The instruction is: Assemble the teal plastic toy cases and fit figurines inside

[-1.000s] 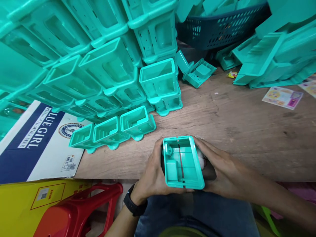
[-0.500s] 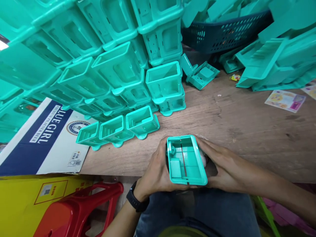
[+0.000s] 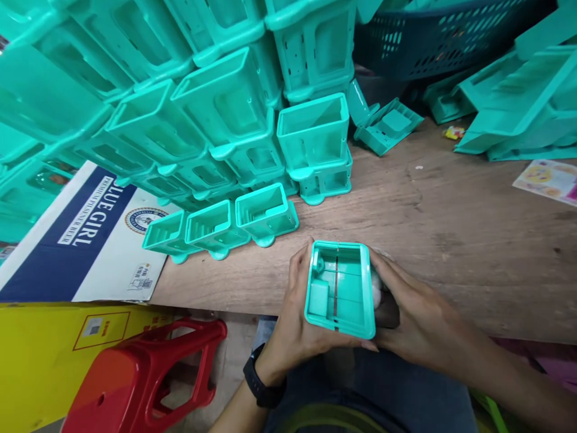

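Between my two hands is a teal plastic box (image 3: 354,288), its open end facing up at me near the table's front edge. A dark gap line runs down its inside wall, and a small square block sits in one corner. My left hand (image 3: 297,325), with a black watch at the wrist, wraps the box's left side and lower edge. On the opposite side my right hand (image 3: 406,307) presses against it, thumb and fingers spread along the wall. Something whitish, only partly visible, shows between the box and my right palm.
Stacked teal housings (image 3: 216,102) fill the left and back of the wooden table (image 3: 428,240). A dark perforated basket (image 3: 433,42) stands behind loose teal panels (image 3: 518,102). A printed card (image 3: 547,180) lies at right. Left are a beer carton (image 3: 90,240) and a red stool (image 3: 117,385).
The view has shifted, so the table items sit further right at the right side. The teal box is turned slightly, its opening looking squarer; both hands still hold it.
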Demonstrator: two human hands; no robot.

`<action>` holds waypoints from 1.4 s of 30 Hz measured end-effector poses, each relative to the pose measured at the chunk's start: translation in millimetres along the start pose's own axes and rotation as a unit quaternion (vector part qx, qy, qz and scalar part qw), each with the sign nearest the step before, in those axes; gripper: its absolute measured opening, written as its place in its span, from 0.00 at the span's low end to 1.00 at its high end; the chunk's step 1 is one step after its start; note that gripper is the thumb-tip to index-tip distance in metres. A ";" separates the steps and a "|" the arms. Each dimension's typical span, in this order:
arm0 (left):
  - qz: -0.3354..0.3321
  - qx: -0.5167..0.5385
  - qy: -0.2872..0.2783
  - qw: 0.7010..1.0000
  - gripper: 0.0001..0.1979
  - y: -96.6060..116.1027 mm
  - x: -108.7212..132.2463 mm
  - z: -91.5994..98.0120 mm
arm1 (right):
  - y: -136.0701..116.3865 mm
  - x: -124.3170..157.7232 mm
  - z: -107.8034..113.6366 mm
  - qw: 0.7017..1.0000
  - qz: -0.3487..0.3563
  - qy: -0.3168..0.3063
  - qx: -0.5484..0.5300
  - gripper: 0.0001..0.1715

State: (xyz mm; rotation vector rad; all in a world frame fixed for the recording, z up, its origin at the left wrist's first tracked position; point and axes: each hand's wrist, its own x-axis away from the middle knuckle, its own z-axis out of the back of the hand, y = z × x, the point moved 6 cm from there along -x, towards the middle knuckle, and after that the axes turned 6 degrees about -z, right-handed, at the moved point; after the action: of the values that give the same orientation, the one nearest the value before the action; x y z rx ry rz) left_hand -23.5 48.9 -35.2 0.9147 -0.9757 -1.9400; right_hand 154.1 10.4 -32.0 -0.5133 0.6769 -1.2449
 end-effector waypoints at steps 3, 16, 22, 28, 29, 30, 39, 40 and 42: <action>0.012 -0.004 0.005 1.000 0.81 -0.9 4.4 -2.5 | -2.6 0.7 -1.1 1.000 -0.015 0.005 -0.006 0.68; 0.017 0.005 0.071 0.997 0.60 15.6 5.3 2.1 | -22.4 -7.5 2.8 1.000 -0.012 -0.003 -0.010 0.58; 0.105 0.082 0.098 0.986 0.55 20.5 10.6 -0.2 | -18.7 -1.5 -3.2 0.999 -0.012 -0.040 -0.011 0.64; 0.141 0.103 0.099 0.980 0.46 21.7 12.4 -5.1 | -18.4 2.0 -8.0 1.000 -0.016 -0.012 0.003 0.70; 0.138 0.112 0.098 0.979 0.46 21.9 11.8 -4.9 | -17.9 2.1 -9.1 1.000 -0.020 -0.009 0.002 0.70; 0.129 0.115 0.100 0.980 0.46 22.4 11.1 -4.1 | -17.1 2.3 -10.3 1.000 -0.024 -0.009 0.001 0.69; 0.111 0.052 0.133 0.984 0.45 24.5 12.8 -0.4 | -33.9 23.4 -2.1 0.998 -0.007 0.040 0.055 0.53; 0.120 0.070 0.132 0.981 0.44 24.0 13.9 -1.6 | -40.2 26.0 -1.5 0.996 0.010 0.050 0.067 0.46; 0.133 0.093 0.135 0.978 0.43 23.2 16.0 -3.0 | -52.3 28.2 -2.3 0.993 0.055 0.063 0.083 0.33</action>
State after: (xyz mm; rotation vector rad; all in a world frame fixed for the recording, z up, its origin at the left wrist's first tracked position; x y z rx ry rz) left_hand -21.1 24.7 -20.8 1.0627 -1.0693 -1.4767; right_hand 121.7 -30.0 -2.9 -0.2573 0.6914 -1.2255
